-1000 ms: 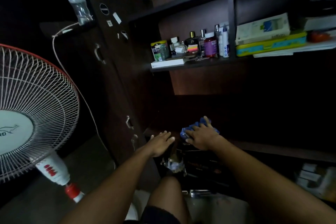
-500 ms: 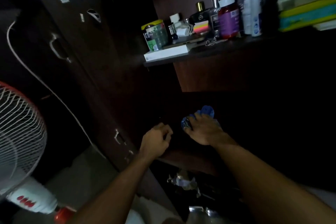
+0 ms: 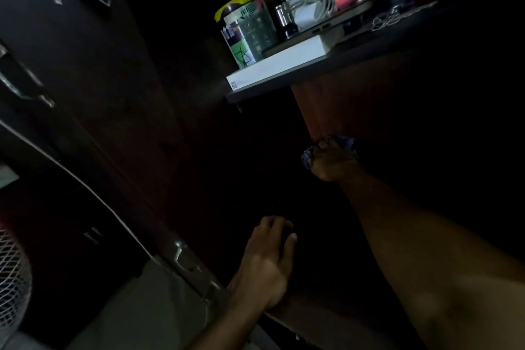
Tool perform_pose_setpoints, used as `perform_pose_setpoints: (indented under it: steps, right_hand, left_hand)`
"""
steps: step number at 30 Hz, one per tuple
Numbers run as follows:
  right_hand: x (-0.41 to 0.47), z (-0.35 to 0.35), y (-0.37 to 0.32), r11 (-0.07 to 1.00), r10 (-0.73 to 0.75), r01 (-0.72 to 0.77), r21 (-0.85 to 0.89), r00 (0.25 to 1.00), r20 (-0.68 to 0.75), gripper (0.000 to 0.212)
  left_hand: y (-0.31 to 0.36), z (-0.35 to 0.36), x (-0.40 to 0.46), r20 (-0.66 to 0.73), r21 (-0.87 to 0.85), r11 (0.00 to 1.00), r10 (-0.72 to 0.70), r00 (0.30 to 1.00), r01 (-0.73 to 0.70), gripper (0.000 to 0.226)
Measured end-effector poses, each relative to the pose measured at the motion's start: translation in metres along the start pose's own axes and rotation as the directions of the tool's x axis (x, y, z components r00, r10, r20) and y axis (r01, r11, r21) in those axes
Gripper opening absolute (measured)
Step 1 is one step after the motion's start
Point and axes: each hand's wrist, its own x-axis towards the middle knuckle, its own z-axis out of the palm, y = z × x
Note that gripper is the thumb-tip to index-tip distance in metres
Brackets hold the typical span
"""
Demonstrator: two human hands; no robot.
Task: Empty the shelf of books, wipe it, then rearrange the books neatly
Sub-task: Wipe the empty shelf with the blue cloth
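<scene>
dark shelf (image 3: 326,312), right hand (image 3: 333,162) gripping cloth (image 3: 345,141)

The right hand (image 3: 331,160) has pushed the blue cloth (image 3: 345,141) deeper, up to the back panel; the left hand (image 3: 268,261) now trails behind it.

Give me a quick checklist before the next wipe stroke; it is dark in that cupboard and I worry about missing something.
1. Blue cloth held in the right hand: ok, fingers are curled around it.
2. Cloth against the back panel: ok, pressed near its lower edge.
3. Left hand steadying on the lower shelf: ok, resting open.
4. Compartment empty of books: cannot tell, too dark.
5. White box on the upper shelf, overhanging its edge: not ok, mind it.
</scene>
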Motion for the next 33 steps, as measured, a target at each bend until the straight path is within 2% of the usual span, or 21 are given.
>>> perform_pose_setpoints:
  steps: [2, 5, 9, 12, 13, 14, 15, 16, 18, 19, 21, 23, 24, 26, 27, 29, 32, 33]
  right_hand:
    - [0.002, 0.001, 0.001, 1.000, -0.031, 0.031, -0.002, 1.000, -0.003, 0.061]
    - [-0.022, 0.004, -0.018, 0.996, -0.078, 0.079, -0.033, 0.996, 0.031, 0.050]
    - [-0.108, 0.000, -0.072, 0.993, -0.099, 0.104, -0.055, 0.991, 0.095, 0.059]
    - [-0.173, 0.000, -0.107, 0.983, -0.182, 0.183, -0.009, 0.981, 0.074, 0.046]
    - [-0.189, -0.001, -0.114, 0.980, -0.198, 0.199, -0.002, 0.979, 0.052, 0.042]
    - [-0.202, -0.003, -0.118, 0.981, -0.195, 0.194, 0.026, 0.980, 0.042, 0.038]
    - [-0.209, -0.002, -0.118, 0.982, -0.176, 0.173, 0.072, 0.984, 0.037, 0.035]
    - [-0.213, -0.003, -0.123, 0.981, -0.137, 0.134, 0.140, 0.990, 0.019, 0.033]
    - [-0.205, -0.004, -0.132, 0.939, -0.033, 0.050, 0.342, 0.998, -0.054, 0.036]
    - [-0.197, -0.007, -0.140, 0.868, 0.048, 0.002, 0.497, 0.995, -0.088, 0.041]
    - [-0.172, -0.006, -0.164, 0.640, 0.239, -0.067, 0.765, 0.964, -0.115, 0.046]
    - [-0.140, -0.009, -0.187, 0.444, 0.425, -0.131, 0.887, 0.902, -0.079, 0.044]
    - [-0.121, -0.016, -0.191, 0.412, 0.497, -0.134, 0.901, 0.862, -0.099, 0.043]
    - [-0.081, -0.036, -0.182, 0.430, 0.584, -0.155, 0.889, 0.799, -0.143, 0.043]
    - [-0.061, -0.046, -0.171, 0.452, 0.612, -0.168, 0.876, 0.773, -0.167, 0.045]
    - [-0.024, -0.063, -0.154, 0.510, 0.587, -0.196, 0.838, 0.791, -0.172, 0.048]
    - [0.005, -0.068, -0.145, 0.485, 0.537, -0.201, 0.851, 0.836, -0.109, 0.049]
    - [0.013, -0.071, -0.140, 0.460, 0.484, -0.156, 0.874, 0.870, -0.099, 0.051]
  left_hand:
    - [0.000, 0.001, 0.000, -0.008, -0.031, 0.999, 0.023, 1.000, -0.023, 0.044]
    - [-0.001, 0.000, 0.000, -0.048, -0.063, 0.996, 0.057, 0.997, -0.060, 0.042]
    - [0.010, -0.011, -0.010, -0.089, -0.050, 0.999, -0.005, 0.996, 0.000, 0.035]
    - [0.026, -0.040, -0.019, -0.092, 0.144, 0.990, 0.003, 0.996, 0.010, 0.026]
    - [0.027, -0.059, -0.021, -0.095, 0.266, 0.962, 0.095, 0.991, -0.067, 0.027]
    - [0.025, -0.080, -0.020, -0.102, 0.424, 0.889, 0.234, 0.967, -0.171, 0.027]
    - [0.022, -0.102, -0.018, -0.110, 0.554, 0.794, 0.368, 0.923, -0.251, 0.027]
    - [0.015, -0.134, -0.011, -0.134, 0.660, 0.707, 0.445, 0.886, -0.255, 0.028]
    - [0.003, -0.186, 0.007, -0.202, 0.775, 0.616, 0.456, 0.867, -0.143, 0.033]
    - [-0.002, -0.200, 0.014, -0.201, 0.800, 0.590, 0.439, 0.876, -0.112, 0.035]
    - [-0.013, -0.206, 0.024, -0.191, 0.804, 0.575, 0.491, 0.850, -0.152, 0.035]
    - [-0.025, -0.198, 0.031, -0.245, 0.762, 0.599, 0.619, 0.746, -0.247, 0.030]
    - [-0.031, -0.194, 0.035, -0.282, 0.744, 0.602, 0.677, 0.680, -0.291, 0.028]
    - [-0.037, -0.192, 0.039, -0.339, 0.726, 0.600, 0.738, 0.584, -0.337, 0.030]
    - [-0.037, -0.191, 0.040, -0.362, 0.711, 0.611, 0.743, 0.562, -0.349, 0.032]
    - [-0.041, -0.189, 0.044, -0.376, 0.702, 0.606, 0.762, 0.527, -0.375, 0.036]
    - [-0.043, -0.186, 0.047, -0.366, 0.703, 0.590, 0.779, 0.509, -0.398, 0.039]
    - [-0.042, -0.186, 0.047, -0.369, 0.699, 0.592, 0.779, 0.507, -0.402, 0.040]
